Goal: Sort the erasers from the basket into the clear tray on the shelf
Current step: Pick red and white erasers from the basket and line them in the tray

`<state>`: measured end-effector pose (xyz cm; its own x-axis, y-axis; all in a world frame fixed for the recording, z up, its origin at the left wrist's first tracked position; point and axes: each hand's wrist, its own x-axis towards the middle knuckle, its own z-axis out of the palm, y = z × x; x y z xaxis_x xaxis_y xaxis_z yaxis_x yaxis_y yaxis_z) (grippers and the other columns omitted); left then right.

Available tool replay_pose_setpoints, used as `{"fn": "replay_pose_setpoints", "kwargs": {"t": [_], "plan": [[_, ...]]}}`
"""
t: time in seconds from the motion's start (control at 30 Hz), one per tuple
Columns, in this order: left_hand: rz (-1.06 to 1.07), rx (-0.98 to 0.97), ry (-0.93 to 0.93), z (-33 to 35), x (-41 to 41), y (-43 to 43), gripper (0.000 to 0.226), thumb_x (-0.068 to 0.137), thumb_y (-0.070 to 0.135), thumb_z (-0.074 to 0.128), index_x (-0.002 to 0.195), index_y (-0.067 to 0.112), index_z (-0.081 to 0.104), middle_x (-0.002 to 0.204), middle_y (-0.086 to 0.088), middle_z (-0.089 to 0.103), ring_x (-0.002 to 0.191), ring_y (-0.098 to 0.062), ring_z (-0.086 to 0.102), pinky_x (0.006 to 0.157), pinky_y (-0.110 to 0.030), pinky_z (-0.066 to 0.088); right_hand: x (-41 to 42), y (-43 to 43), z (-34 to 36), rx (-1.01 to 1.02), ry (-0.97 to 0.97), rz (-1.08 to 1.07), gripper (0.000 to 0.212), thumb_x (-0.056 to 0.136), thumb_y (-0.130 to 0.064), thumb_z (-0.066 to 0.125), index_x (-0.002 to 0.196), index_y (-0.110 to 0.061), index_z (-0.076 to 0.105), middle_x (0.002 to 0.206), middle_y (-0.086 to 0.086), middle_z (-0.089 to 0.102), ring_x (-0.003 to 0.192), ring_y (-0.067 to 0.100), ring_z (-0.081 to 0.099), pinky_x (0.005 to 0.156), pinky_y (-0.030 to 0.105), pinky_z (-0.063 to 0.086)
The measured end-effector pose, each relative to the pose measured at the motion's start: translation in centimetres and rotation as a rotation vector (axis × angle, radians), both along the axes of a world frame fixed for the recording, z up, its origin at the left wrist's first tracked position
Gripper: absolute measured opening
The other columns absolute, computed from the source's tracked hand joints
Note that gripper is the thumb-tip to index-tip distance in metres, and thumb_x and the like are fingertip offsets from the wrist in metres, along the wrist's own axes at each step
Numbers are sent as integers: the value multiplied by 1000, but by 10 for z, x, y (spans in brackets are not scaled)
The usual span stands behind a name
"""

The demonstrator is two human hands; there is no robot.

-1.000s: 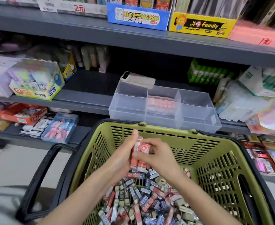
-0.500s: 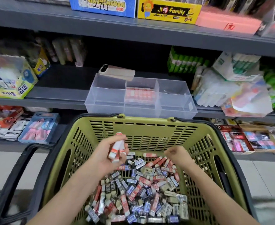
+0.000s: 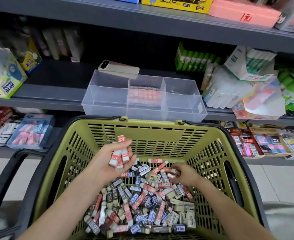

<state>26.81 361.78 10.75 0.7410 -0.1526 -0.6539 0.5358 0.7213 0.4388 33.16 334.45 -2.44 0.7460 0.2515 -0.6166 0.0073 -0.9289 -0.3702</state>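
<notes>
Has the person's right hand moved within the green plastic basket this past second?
Yes. The right hand left the left hand, which grips red-sleeved erasers, and dropped rightward onto the loose eraser pile, nearer the green plastic basket's right wall.

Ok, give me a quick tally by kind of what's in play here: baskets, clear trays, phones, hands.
Basket: 1
Clear tray: 1
Phone, on the tray's back rim: 1
Hands: 2, left hand gripping red erasers, right hand on the pile
Total: 5
Loose erasers in the basket: too many to count.
</notes>
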Motion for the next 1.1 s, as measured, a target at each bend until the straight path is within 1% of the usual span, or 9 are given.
{"fn": "replay_pose_setpoints", "kwargs": {"t": [0.07, 0.2, 0.27, 0.4, 0.5, 0.63, 0.8, 0.9, 1.1], "plan": [[-1, -1, -1, -2, 1, -1, 31, 59, 7, 73, 89, 5, 64, 60, -5, 56, 48, -13, 56, 51, -27, 56, -2, 0, -1, 3, -6, -25, 48, 76, -24, 74, 118, -10, 55, 97, 1, 61, 73, 12, 58, 67, 28, 51], [-21, 5, -5, -4, 0, -2, 23, 60, 6, 73, 82, 5, 67, 63, -6, 58, 49, -14, 58, 51, -28, 56, -4, 1, 3, -43, -125, 93, 20, 82, -33, 68, 83, -22, 51, 78, -7, 54, 67, 8, 50, 54, 20, 40], [-30, 10, 3, -5, -1, -4, 7, 62, 6, 72, 68, 5, 70, 64, -7, 61, 50, -16, 61, 53, -31, 57, -6, 2, 3, -20, -159, 142, 31, 87, -34, 63, 67, -28, 39, 72, -10, 42, 62, 4, 43, 52, 20, 34], [-6, 9, 33, -11, -3, -8, 7, 62, 10, 76, 61, 5, 71, 65, -9, 65, 54, -18, 64, 59, -36, 60, -8, 2, 8, 64, -43, 47, 18, 92, -27, 58, 76, -20, 53, 74, -3, 53, 59, 8, 47, 53, 22, 39], [29, 19, 64, -15, -4, -11, 19, 61, 11, 78, 75, 4, 67, 75, -13, 69, 62, -22, 68, 58, -35, 60, -4, 8, 29, 143, 2, -14, 20, 92, -28, 57, 87, -10, 62, 76, 2, 60, 62, 11, 52, 57, 24, 42], [9, 169, 0, -14, -6, -19, 39, 60, 13, 78, 93, 4, 59, 85, -14, 70, 73, -22, 69, 45, -23, 51, -5, 30, 79, 445, 27, -61, 18, 90, -35, 59, 79, -21, 63, 65, -7, 60, 48, 4, 47, 48, 19, 38], [-79, 427, -292, -1, -13, -24, 63, 55, 26, 89, 106, 12, 53, 89, -7, 73, 88, -24, 69, 77, -37, 50, -23, 68, 135, 893, 177, -88, 32, 88, -37, 60, 95, -6, 65, 84, 8, 62, 63, 22, 51, 57, 26, 46], [-20, 441, -414, 12, -16, -21, 51, 59, 18, 85, 100, 11, 56, 88, -12, 72, 84, -28, 68, 77, -40, 50, -33, 91, 160, 895, 89, -20, 23, 87, -36, 58, 89, -15, 66, 75, -3, 64, 53, 14, 52, 57, 38, 44], [237, 398, -450, 33, -15, -8, 45, 59, 10, 79, 97, 10, 56, 88, -17, 66, 77, -30, 64, 69, -41, 52, -36, 120, 200, 841, -29, 76, 20, 91, -37, 49, 85, -21, 60, 70, -17, 62, 56, 16, 58, 62, 41, 46]]}}
